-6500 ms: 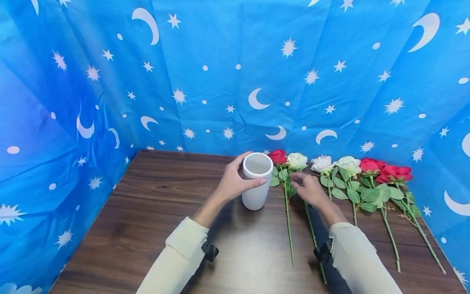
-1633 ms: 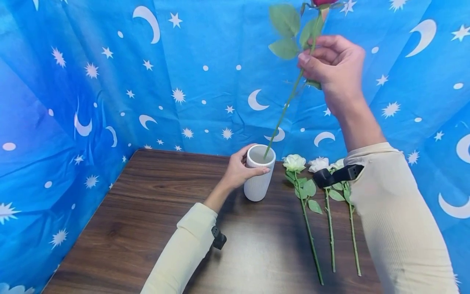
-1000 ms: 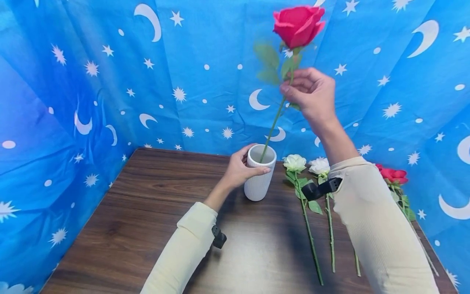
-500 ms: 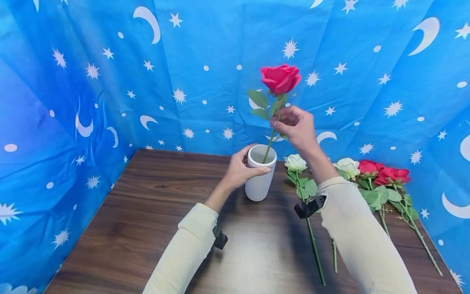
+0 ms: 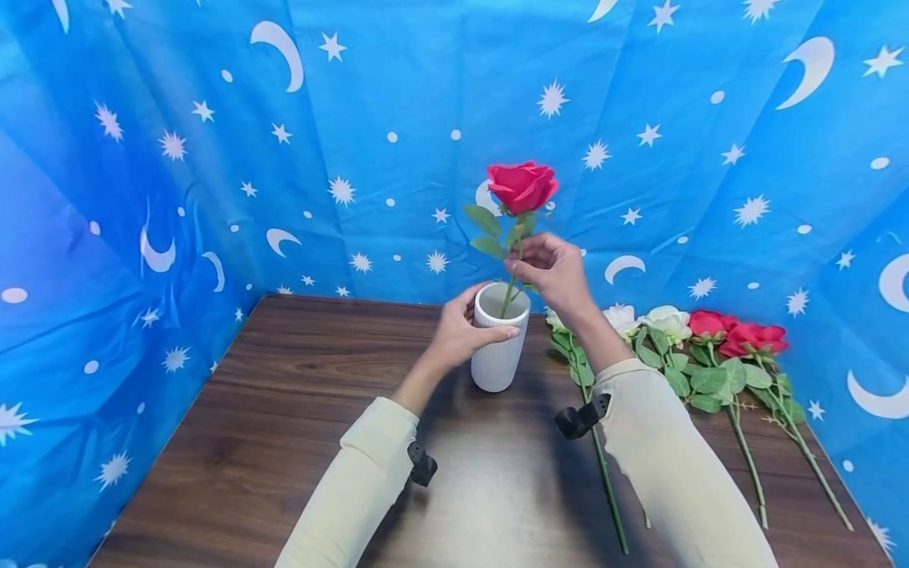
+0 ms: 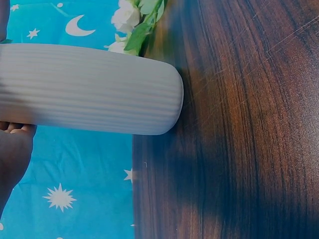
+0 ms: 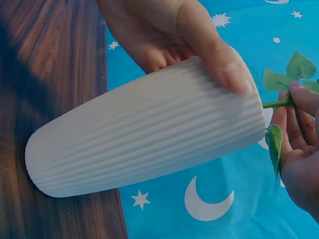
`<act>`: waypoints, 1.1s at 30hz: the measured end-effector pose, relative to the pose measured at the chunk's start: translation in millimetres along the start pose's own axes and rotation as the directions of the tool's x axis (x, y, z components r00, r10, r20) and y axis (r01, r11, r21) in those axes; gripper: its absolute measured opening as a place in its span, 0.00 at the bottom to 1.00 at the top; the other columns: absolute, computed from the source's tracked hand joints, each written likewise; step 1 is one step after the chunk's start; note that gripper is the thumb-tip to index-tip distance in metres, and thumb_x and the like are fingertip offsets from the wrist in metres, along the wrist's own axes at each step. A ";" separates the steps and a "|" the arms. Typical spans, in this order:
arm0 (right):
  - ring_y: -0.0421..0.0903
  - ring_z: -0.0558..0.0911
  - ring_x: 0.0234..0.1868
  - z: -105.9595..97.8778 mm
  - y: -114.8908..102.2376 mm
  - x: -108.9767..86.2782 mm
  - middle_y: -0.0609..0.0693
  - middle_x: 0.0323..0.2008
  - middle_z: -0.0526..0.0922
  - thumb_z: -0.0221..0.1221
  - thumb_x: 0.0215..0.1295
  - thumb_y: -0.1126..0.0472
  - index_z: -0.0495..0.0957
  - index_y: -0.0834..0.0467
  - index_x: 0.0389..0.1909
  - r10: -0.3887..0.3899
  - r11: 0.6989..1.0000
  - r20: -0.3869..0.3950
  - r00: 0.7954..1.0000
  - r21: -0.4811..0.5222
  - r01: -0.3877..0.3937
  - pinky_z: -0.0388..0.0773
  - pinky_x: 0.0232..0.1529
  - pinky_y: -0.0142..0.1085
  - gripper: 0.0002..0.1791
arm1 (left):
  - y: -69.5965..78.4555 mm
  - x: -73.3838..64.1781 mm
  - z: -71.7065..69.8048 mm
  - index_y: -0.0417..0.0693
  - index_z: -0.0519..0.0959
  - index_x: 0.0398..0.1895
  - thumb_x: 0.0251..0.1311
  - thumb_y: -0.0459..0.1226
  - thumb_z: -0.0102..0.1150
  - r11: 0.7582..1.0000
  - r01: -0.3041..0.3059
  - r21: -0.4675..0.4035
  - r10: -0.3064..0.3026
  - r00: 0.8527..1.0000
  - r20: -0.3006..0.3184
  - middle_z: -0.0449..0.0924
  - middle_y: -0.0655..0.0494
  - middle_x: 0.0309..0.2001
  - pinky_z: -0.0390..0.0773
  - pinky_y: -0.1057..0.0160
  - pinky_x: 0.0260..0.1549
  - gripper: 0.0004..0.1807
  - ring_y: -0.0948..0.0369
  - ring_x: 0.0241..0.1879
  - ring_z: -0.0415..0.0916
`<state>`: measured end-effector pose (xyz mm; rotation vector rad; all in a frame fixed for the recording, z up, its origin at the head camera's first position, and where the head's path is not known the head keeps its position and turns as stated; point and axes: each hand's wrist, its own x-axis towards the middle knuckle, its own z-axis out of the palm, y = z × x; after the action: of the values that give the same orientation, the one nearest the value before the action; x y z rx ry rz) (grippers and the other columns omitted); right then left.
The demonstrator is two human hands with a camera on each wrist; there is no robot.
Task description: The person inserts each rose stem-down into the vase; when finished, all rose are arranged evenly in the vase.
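Note:
A white ribbed vase (image 5: 497, 359) stands upright on the wooden table. My left hand (image 5: 460, 327) grips it near the top, thumb across the front; the right wrist view also shows that left hand (image 7: 189, 40) round the vase (image 7: 144, 132). Above the rim, my right hand (image 5: 554, 272) pinches the stem of a red rose (image 5: 523, 187) just under its leaves. The lower stem is inside the vase, its end hidden by the wall. In the right wrist view the right hand (image 7: 301, 144) holds the green stem (image 7: 275, 104) close to the rim.
Right of the vase lie several roses: white ones (image 5: 666, 322) and red ones (image 5: 754, 338), stems toward the front edge. The right forearm partly covers them. A blue cloth (image 5: 398, 173) with moons and stars hangs behind the table (image 5: 284, 442).
Since the oldest frame my right hand has picked up the red rose nearest the vase. Over the last second and a half it has lowered the stem deeper into the vase. The left hand keeps its grip.

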<state>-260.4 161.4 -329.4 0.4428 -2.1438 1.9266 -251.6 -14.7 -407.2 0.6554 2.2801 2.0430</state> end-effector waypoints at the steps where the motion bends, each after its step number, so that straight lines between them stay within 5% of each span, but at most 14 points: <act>1: 0.30 0.85 0.33 0.7 0.4 -0.6 0.31 0.29 0.85 0.63 0.63 0.74 0.78 0.68 0.42 0.000 1.000 0.006 1.000 -0.008 0.000 0.83 0.40 0.24 0.08 | 0.0 -0.1 -0.3 0.43 0.71 0.69 0.50 0.31 0.75 1.000 0.001 0.003 -0.001 1.000 0.001 0.80 0.44 0.61 0.81 0.60 0.58 0.40 0.55 0.57 0.79; 15: 0.30 0.83 0.33 4.8 5.9 -9.0 0.28 0.28 0.84 0.65 0.62 0.73 0.77 0.74 0.46 0.025 0.994 0.043 0.999 -0.103 -0.021 0.80 0.39 0.23 0.13 | -2.4 0.0 -1.3 0.41 0.70 0.70 0.50 0.31 0.75 1.000 -0.020 0.001 0.020 1.000 0.019 0.79 0.43 0.62 0.81 0.59 0.59 0.41 0.54 0.59 0.79; 23: 0.29 0.85 0.37 0.2 1.0 -10.9 0.45 0.38 0.89 0.66 0.65 0.68 0.80 0.72 0.49 0.079 0.983 0.082 0.994 -0.175 -0.064 0.81 0.45 0.23 0.14 | -2.3 -0.7 -1.1 0.42 0.70 0.70 0.50 0.31 0.74 1.000 -0.007 0.000 0.007 1.000 0.009 0.80 0.43 0.62 0.81 0.58 0.59 0.41 0.54 0.58 0.79; 33: 0.28 0.85 0.40 -13.9 -6.0 -17.7 0.43 0.39 0.89 0.65 0.66 0.67 0.81 0.71 0.50 0.067 0.980 0.071 0.995 -0.191 -0.053 0.82 0.46 0.23 0.15 | -1.8 -0.1 -1.1 0.43 0.70 0.70 0.51 0.32 0.75 1.000 0.015 0.002 -0.015 1.000 0.018 0.79 0.44 0.63 0.80 0.56 0.60 0.41 0.52 0.60 0.79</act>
<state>-242.2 176.0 -328.6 0.4271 -2.3878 1.7393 -252.3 -15.9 -408.9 0.6519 2.2701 2.0210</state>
